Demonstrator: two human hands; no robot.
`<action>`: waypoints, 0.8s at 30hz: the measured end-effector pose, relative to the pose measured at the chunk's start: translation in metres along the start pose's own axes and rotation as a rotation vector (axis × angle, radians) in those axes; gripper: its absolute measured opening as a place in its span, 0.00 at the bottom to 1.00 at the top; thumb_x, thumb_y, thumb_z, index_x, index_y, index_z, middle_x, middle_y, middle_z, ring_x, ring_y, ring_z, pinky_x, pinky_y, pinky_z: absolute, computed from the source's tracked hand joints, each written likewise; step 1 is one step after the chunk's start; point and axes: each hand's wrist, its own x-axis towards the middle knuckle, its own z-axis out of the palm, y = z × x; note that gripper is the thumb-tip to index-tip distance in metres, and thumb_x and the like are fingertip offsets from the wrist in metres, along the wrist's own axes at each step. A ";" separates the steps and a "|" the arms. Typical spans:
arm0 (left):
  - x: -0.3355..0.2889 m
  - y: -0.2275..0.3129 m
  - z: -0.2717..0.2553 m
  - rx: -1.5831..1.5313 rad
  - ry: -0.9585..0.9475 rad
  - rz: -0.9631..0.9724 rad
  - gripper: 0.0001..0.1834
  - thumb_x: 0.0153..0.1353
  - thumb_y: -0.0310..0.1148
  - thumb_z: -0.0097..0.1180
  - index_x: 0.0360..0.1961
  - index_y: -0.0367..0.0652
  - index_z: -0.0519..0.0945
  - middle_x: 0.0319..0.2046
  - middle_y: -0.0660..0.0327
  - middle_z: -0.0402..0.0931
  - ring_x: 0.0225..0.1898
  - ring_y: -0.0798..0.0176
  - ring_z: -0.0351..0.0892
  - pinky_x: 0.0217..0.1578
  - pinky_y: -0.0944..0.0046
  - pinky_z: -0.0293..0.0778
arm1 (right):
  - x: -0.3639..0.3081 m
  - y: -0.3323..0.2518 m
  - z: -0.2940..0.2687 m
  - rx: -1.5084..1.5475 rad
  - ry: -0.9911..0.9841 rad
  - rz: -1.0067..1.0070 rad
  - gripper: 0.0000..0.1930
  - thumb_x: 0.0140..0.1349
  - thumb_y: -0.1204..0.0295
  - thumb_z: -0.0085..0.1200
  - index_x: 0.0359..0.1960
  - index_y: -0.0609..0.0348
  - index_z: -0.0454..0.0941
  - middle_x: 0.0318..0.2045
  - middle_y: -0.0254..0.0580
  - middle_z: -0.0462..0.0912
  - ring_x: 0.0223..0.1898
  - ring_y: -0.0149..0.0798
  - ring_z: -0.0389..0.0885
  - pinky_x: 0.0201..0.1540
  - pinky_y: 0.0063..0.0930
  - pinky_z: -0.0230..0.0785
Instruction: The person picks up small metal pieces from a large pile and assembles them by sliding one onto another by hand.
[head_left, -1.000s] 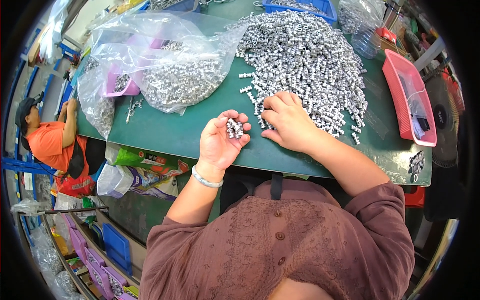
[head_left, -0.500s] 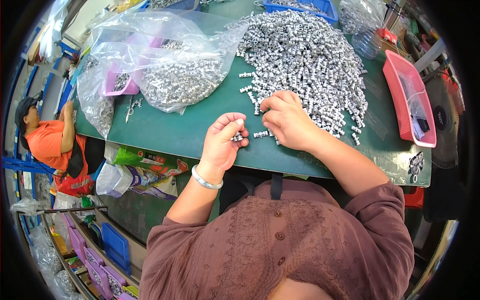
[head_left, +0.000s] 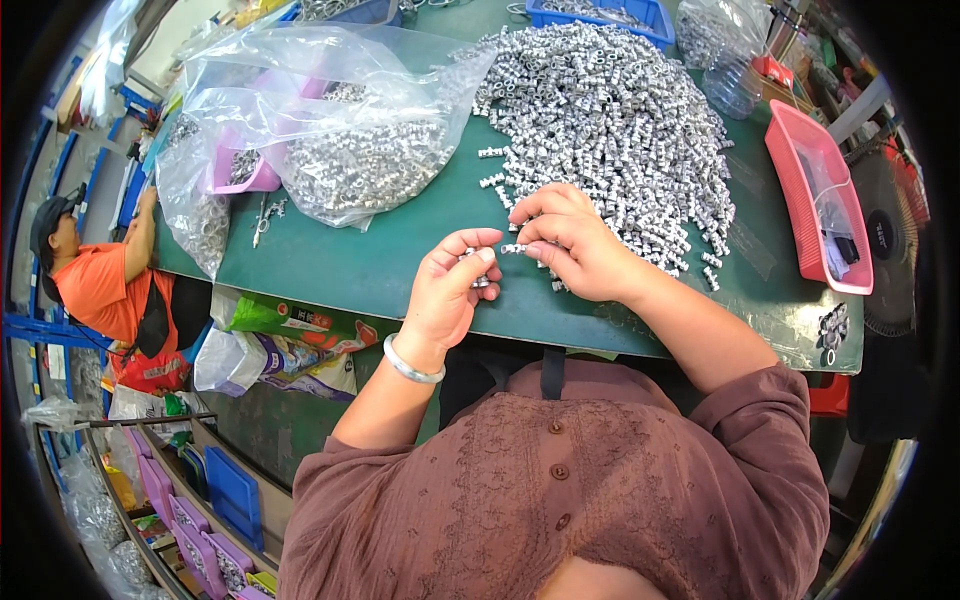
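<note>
- Right hand: thumb and fingertips together, pinching one short, ribbed, silvery metal fitting by its right end.
- Left hand: fingers curled, thumb closed over small silvery metal parts; count hidden by the fingers.
- Pinched fitting sits between the hands, just beside the left fingertips; cannot tell whether it touches them.
- Large mound of silvery metal fittings lies on the dark green, flat tabletop, far and right of the left hand, with strays along its near edge.
- Judgement: an end-only pinch serves well, leaving the other end exposed for the left fingertips.
- Judgement: left thumb needs light, even pressure; spreading those fingers wide would probably spill the parts.
- Judgement: pieces look hard and may roll; work low over the tabletop.
- Judgement: right wrist best kept off the mound's near edge, where a brush could scatter strays.
</note>
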 end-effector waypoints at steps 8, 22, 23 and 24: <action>0.002 -0.004 0.008 -0.006 -0.095 0.102 0.07 0.59 0.28 0.51 0.39 0.39 0.74 0.25 0.65 0.71 0.26 0.73 0.68 0.23 0.74 0.64 | 0.001 -0.002 0.000 0.110 0.062 -0.014 0.05 0.48 0.73 0.56 0.27 0.57 0.76 0.39 0.35 0.73 0.45 0.42 0.66 0.50 0.36 0.54; 0.008 -0.005 -0.005 -0.426 -0.150 -0.064 0.09 0.62 0.36 0.46 0.35 0.42 0.72 0.29 0.63 0.70 0.28 0.69 0.66 0.25 0.74 0.64 | -0.002 -0.005 -0.009 -0.325 -0.258 -0.112 0.13 0.40 0.68 0.62 0.28 0.60 0.78 0.46 0.43 0.70 0.53 0.46 0.61 0.55 0.44 0.51; 0.008 -0.004 -0.005 -0.426 -0.149 -0.064 0.09 0.62 0.36 0.46 0.35 0.42 0.72 0.29 0.63 0.70 0.28 0.69 0.66 0.25 0.74 0.64 | -0.002 -0.005 -0.009 -0.309 -0.225 -0.095 0.13 0.39 0.68 0.62 0.28 0.60 0.79 0.46 0.43 0.70 0.53 0.46 0.61 0.55 0.44 0.51; 0.007 -0.003 -0.006 -0.434 -0.110 -0.065 0.08 0.62 0.35 0.46 0.34 0.42 0.72 0.30 0.62 0.70 0.30 0.67 0.68 0.26 0.72 0.66 | -0.001 -0.006 -0.011 -0.293 -0.193 -0.076 0.13 0.39 0.68 0.62 0.28 0.60 0.79 0.47 0.43 0.70 0.53 0.46 0.61 0.55 0.45 0.50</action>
